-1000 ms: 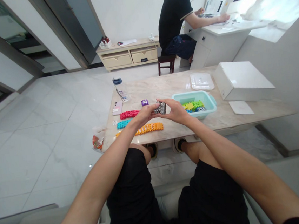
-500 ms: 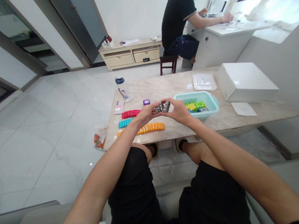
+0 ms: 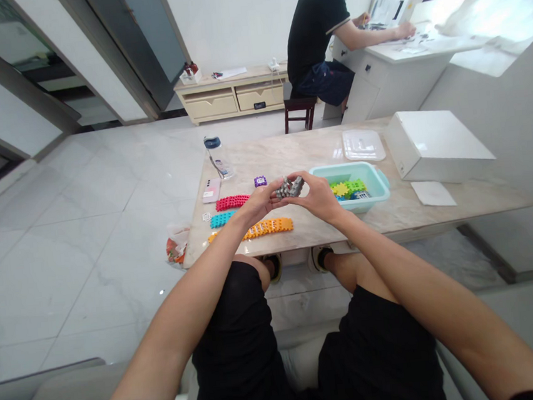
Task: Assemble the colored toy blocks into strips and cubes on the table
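Grey toy building blocks [image 3: 290, 187] are held between both hands above the table. The fingers of my left hand [image 3: 263, 203] are closed on their left end. My right hand [image 3: 316, 196] pinches the right end between thumb and fingers. Below and to the left lie rows of joined studded blocks: a red row [image 3: 232, 202], a blue row [image 3: 222, 219] partly behind my left forearm, and an orange row [image 3: 269, 227]. A single purple block [image 3: 260, 181] sits just beyond my left hand. Beside my right hand stands a mint-green bin [image 3: 378, 183] with yellow, green and blue blocks [image 3: 348, 189] in it.
On the marble table [image 3: 285, 151] stand a water bottle [image 3: 218, 157], a phone [image 3: 211, 191], a clear lid [image 3: 364, 145] and a white box [image 3: 440, 144]. A small white piece [image 3: 206, 217] lies near the left edge. Across the room a person [image 3: 319, 31] sits at a white desk.
The grey blocks, apart at an angle earlier, now sit closer together and look more in line between my hands. The other things on the table have not moved.
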`<state>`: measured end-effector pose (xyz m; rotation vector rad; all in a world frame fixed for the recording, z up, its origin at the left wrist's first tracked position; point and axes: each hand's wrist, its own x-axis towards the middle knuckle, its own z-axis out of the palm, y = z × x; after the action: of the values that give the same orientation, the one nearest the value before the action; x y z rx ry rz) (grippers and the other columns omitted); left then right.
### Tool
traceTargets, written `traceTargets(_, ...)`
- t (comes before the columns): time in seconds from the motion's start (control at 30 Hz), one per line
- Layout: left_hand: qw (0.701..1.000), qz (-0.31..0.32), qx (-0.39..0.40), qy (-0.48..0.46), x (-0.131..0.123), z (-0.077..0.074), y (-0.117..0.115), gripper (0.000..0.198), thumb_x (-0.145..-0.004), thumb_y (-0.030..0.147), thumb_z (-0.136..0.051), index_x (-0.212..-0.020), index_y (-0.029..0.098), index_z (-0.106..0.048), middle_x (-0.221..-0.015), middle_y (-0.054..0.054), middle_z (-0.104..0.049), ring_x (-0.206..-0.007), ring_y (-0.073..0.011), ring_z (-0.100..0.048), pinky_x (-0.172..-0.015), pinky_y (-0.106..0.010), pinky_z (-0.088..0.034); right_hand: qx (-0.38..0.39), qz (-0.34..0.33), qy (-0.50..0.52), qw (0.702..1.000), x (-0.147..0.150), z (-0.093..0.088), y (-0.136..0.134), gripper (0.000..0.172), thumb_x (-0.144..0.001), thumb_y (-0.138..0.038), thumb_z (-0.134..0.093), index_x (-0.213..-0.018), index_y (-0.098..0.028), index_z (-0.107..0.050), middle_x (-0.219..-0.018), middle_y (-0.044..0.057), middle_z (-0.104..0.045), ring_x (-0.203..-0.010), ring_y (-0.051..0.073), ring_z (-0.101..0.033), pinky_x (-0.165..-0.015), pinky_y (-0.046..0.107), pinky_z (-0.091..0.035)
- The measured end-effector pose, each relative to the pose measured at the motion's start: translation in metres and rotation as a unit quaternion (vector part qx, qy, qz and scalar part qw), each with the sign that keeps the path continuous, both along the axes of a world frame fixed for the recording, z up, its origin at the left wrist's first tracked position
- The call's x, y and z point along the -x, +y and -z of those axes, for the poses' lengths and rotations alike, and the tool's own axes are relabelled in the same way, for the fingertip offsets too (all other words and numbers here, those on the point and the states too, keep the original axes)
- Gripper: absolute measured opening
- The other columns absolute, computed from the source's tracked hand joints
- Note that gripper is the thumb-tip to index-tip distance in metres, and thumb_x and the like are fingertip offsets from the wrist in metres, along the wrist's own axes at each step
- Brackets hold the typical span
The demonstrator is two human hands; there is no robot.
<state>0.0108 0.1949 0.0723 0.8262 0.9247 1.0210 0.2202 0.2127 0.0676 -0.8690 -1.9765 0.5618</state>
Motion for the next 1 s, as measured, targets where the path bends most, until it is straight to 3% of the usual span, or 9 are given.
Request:
traceTargets(0.7, 0.999, -0.032, 0.029, -0.02, 0.003, 0.0, 0.001, 0.032, -0.096, 0.046, -0.081, -0.101, 0.015, -0.075, -0.094, -0.01, -0.084, -0.082, -0.0176, -0.08, -0.095, -0.033, -0.065, 0.016, 0.008, 0.047, 0.999, -0.004, -0.007, -0.003, 0.061, -0.081, -0.07, -0.087, -0.12, -0.026, -0.073, -0.112, 0.008, -0.081, -0.098, 0.029, -0.075, -0.096, 0.045, -0.062)
traceTargets(0.83, 0.999, -0.024, 0.043, -0.013, 0.004, 0.003, 0.004, 0.036, -0.098, 0.05, -0.076, -0.102, 0.013, -0.077, -0.098, -0.014, -0.085, -0.092, -0.0213, -0.083, -0.099, -0.033, -0.064, 0.049, 0.066, 0.093, 0.992, -0.002, 0.0, 0.005, 0.064, -0.08, -0.072, -0.087, -0.119, -0.023, -0.073, -0.109, 0.008, -0.081, -0.091, 0.026, -0.074, -0.092, 0.042, -0.062)
traceTargets(0.93, 0.997, -0.022, 0.072, 0.018, 0.005, 0.006, 0.006, 0.039, -0.102, 0.049, -0.071, -0.1, 0.012, -0.078, -0.1, -0.017, -0.085, -0.095, -0.0226, -0.083, -0.099, -0.032, -0.064, 0.136, 0.17, 0.152, 0.964, 0.007, 0.013, 0.013, 0.068, -0.081, -0.08, -0.078, -0.11, -0.018, -0.074, -0.101, 0.011, -0.08, -0.086, 0.027, -0.072, -0.085, 0.042, -0.061)
traceTargets(1.0, 0.995, -0.032, 0.085, 0.027, 0.005, 0.008, 0.007, 0.035, -0.101, 0.047, -0.073, -0.099, 0.013, -0.077, -0.1, -0.016, -0.085, -0.097, -0.023, -0.084, -0.101, -0.033, -0.064, 0.172, 0.191, 0.158, 0.953, 0.014, 0.019, 0.016, 0.071, -0.079, -0.083, -0.076, -0.104, -0.016, -0.075, -0.096, 0.012, -0.079, -0.085, 0.027, -0.071, -0.083, 0.043, -0.06)
